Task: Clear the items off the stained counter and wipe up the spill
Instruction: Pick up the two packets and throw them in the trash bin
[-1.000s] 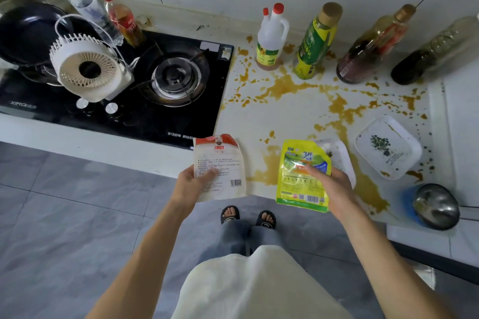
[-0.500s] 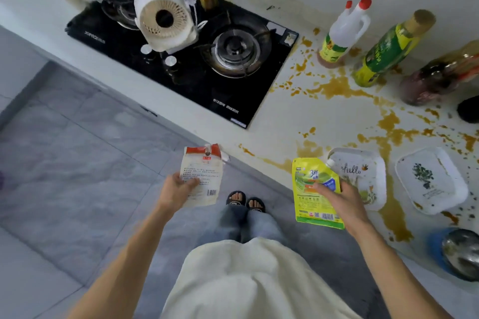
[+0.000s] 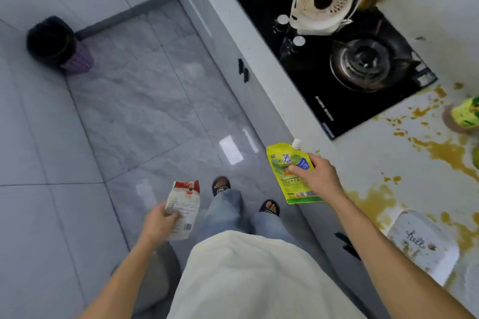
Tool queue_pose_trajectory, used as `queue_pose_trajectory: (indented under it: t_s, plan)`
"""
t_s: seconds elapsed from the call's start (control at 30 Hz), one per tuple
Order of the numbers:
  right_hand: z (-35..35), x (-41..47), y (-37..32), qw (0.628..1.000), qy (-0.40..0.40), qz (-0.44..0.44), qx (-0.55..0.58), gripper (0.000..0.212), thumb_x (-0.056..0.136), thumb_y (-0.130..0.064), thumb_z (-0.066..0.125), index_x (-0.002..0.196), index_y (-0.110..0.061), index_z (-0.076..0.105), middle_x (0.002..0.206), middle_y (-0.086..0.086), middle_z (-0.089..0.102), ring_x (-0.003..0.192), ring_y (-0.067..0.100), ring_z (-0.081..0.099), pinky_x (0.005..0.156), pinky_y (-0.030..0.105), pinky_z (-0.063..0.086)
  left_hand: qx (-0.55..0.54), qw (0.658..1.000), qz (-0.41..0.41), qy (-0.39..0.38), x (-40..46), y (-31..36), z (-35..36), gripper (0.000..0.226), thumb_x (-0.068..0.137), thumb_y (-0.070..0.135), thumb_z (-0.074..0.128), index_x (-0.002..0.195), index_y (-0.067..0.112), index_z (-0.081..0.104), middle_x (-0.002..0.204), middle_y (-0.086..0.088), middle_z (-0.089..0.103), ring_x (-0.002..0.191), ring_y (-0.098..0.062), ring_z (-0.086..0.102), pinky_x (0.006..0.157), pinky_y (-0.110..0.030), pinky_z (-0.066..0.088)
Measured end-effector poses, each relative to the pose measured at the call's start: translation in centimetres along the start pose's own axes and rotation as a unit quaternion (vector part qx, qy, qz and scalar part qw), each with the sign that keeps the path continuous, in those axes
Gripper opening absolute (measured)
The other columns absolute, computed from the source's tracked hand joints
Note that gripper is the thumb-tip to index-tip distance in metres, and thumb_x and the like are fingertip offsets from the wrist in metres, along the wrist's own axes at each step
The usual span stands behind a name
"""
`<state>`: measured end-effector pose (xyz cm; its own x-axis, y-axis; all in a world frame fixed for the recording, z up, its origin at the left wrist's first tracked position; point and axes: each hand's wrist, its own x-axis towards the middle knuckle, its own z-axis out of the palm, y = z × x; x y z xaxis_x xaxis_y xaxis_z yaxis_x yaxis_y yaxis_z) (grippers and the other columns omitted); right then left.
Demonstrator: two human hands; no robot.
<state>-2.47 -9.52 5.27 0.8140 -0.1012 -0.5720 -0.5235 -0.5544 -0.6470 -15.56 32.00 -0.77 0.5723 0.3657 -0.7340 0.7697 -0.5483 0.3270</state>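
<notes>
Clearing step, judged midway. Left hand clamped on white packet, right hand clamped on yellow pouch; both off counter, over floor. Spill unwiped, dish on counter. Next: set both down away from counter.

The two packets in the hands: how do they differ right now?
The yellow-green pouch in the right hand has a white spout cap; the white packet in the left hand has a red top and no spout. The pouch hangs by the counter edge; the packet is over the floor. Both are flat, printed and pinched in one hand.
</notes>
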Motion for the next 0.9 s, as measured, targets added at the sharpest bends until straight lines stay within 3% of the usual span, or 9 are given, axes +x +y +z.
queue_pose_trajectory:
  t_s: [0.23, 0.47, 0.67, 0.77, 0.9]
  plan:
    - [7.8, 4.9, -8.4, 0.994, -0.062, -0.043, -0.077, 0.013, 0.081, -0.034, 0.083, 0.091, -0.030, 0.076, 0.076, -0.017, 0.075, 0.074, 0.004, 0.070, 0.063, 0.025, 0.048, -0.061, 0.996, -0.061, 0.017, 1.2, -6.2, -4.0, 0.015, 0.099, 0.013, 0.064, 0.108, 0.025, 0.067, 0.114, -0.009, 0.078, 0.087, -0.023, 0.067, 0.072, -0.032, 0.048]
    - [11.9, 8.9, -12.7, 0.984, -0.069, -0.035, -0.163, 0.016, 0.080, -0.031, 0.085, 0.086, -0.038, 0.072, 0.074, -0.018, 0.074, 0.075, 0.005, 0.069, 0.063, 0.026, 0.047, -0.138, 0.987, -0.076, 0.044, 7.3, -5.4, -10.2, 0.021, 0.100, 0.011, 0.065, 0.120, 0.009, 0.071, 0.118, -0.013, 0.077, 0.092, -0.026, 0.068, 0.071, -0.032, 0.050]
    - [13.1, 12.9, -15.1, 0.978, -0.071, 0.004, -0.197, 0.017, 0.077, -0.029, 0.088, 0.081, -0.035, 0.073, 0.068, -0.015, 0.074, 0.073, 0.015, 0.072, 0.066, 0.031, 0.052, -0.200, 0.975, -0.061, 0.081, 13.7, -0.7, -17.0, 0.026, 0.098, 0.009, 0.064, 0.123, 0.006, 0.071, 0.116, -0.013, 0.076, 0.105, -0.034, 0.072, 0.092, -0.047, 0.059]
    - [13.7, 16.0, -17.1, 0.976, -0.080, 0.017, -0.204, 0.014, 0.078, -0.028, 0.087, 0.082, -0.032, 0.074, 0.066, -0.016, 0.073, 0.070, 0.015, 0.072, 0.064, 0.031, 0.051, -0.219, 0.969, -0.059, 0.094, 16.9, 1.3, -19.7, 0.023, 0.098, 0.010, 0.065, 0.119, 0.012, 0.072, 0.109, -0.007, 0.076, 0.094, -0.027, 0.071, 0.080, -0.037, 0.057]
    - [15.3, 21.4, -21.0, 0.971, -0.096, 0.026, -0.215, 0.008, 0.083, -0.028, 0.084, 0.079, -0.027, 0.077, 0.067, -0.007, 0.076, 0.072, 0.019, 0.073, 0.074, 0.038, 0.059, -0.220, 0.970, -0.054, 0.094, 20.3, 2.7, -22.7, 0.017, 0.098, 0.008, 0.065, 0.106, 0.023, 0.068, 0.100, 0.001, 0.075, 0.086, -0.014, 0.070, 0.066, -0.029, 0.052]
